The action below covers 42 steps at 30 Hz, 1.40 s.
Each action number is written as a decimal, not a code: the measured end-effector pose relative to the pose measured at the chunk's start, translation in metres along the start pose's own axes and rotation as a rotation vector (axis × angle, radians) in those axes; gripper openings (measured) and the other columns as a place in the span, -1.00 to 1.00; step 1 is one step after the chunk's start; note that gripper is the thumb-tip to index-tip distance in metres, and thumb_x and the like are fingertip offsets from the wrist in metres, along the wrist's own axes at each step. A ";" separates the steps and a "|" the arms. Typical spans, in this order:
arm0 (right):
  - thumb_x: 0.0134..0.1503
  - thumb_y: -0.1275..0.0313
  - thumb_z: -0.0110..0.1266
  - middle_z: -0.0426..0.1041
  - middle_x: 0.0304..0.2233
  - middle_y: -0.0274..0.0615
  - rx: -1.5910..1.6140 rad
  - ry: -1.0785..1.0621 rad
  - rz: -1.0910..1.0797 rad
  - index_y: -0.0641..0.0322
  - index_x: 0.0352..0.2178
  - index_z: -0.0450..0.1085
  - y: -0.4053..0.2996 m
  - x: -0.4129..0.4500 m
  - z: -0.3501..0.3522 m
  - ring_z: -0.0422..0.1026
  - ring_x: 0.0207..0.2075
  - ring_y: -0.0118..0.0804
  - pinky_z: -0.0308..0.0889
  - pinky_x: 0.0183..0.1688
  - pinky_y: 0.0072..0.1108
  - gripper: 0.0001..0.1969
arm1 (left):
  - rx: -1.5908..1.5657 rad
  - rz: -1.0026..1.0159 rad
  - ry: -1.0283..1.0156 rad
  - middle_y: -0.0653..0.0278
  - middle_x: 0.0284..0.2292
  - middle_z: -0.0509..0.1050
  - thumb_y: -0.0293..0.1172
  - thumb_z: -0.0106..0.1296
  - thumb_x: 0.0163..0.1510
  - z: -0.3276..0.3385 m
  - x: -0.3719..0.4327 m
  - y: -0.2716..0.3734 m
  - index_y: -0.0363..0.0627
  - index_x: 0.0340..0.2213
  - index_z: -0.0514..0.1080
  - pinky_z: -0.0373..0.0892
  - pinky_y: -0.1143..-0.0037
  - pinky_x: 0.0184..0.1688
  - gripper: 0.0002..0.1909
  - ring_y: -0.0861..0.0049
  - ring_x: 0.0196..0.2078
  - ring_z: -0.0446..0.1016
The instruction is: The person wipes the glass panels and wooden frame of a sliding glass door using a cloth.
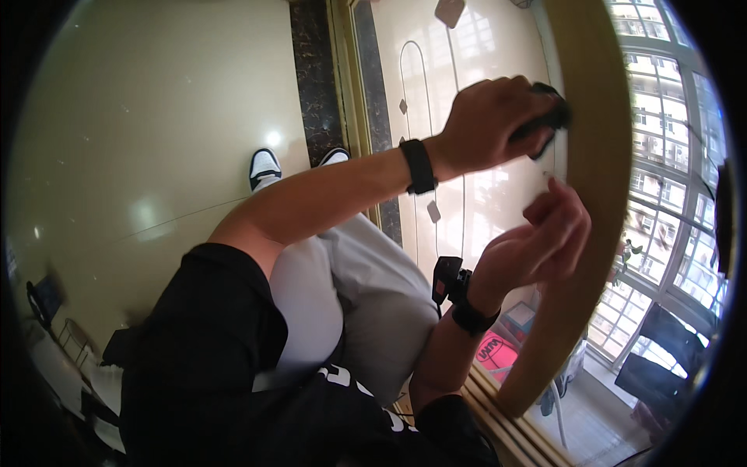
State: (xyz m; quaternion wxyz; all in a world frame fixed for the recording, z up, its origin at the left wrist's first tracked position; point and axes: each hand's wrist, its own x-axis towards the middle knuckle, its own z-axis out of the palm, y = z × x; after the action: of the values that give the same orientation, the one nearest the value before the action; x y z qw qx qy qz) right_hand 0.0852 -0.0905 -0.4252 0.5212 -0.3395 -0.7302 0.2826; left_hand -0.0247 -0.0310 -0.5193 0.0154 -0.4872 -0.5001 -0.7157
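My left hand (pixel 496 119), at the end of the arm reaching across from the left, is closed around a black handheld object (pixel 543 125) whose kind is blurred. That object is close to a curved-looking tan door frame (pixel 601 134). Below it, my right hand (pixel 543 236) is raised in front of the frame with bent fingers; blur hides whether anything is between them. A black band (pixel 418 166) circles my left wrist. On my right wrist, a black strap (pixel 474 315) carries a small black device (pixel 448 280).
Barred windows (pixel 659 175) and a green plant (pixel 630 251) stand beyond the frame. Dark cloths (pixel 665 350) hang at the lower right. A pink item with black markings (pixel 496 353) lies below my right forearm. A dark marbled floor strip (pixel 321 76) runs beside the metal-coloured threshold (pixel 348 87).
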 end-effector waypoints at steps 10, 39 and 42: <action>0.24 0.47 -0.03 0.49 -0.30 -0.16 -0.528 0.088 -0.359 0.30 -0.36 0.49 -0.114 -0.058 -0.161 0.45 -0.24 -0.23 0.32 -0.11 -0.38 -0.83 | 0.391 -0.355 -0.515 0.01 -0.38 0.56 -0.11 -0.12 0.23 -0.076 0.027 0.071 -0.02 0.00 0.23 0.41 0.24 -0.33 -0.61 0.10 -0.41 0.55; 0.18 -0.32 -0.44 -0.44 0.36 0.21 -2.152 0.205 -0.425 -0.07 0.35 -0.19 -0.021 -0.096 -0.181 -0.38 0.37 0.27 -0.36 0.30 0.03 -0.14 | 0.238 -0.849 0.546 0.17 -0.33 0.49 -0.26 -0.01 0.18 0.033 -0.199 -0.127 -0.12 -0.14 0.47 0.43 0.38 -0.27 -0.72 0.29 -0.29 0.51; 0.27 -0.18 -0.45 -0.48 0.37 0.16 -2.154 0.189 -0.417 -0.01 0.35 -0.22 -0.027 -0.098 -0.174 -0.40 0.38 0.23 -0.39 0.30 0.02 -0.24 | 0.342 -1.054 0.499 0.11 -0.27 0.52 -0.21 -0.05 0.21 0.031 -0.258 -0.188 -0.11 -0.12 0.46 0.41 0.31 -0.23 -0.69 0.17 -0.23 0.51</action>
State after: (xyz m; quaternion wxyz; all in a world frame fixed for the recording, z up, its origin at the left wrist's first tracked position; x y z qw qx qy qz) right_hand 0.2681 -0.1743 -0.4088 0.0435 -0.5067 -0.5946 -0.6228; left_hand 0.0362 -0.0344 -0.8341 -0.1464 0.0180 -0.7633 -0.6289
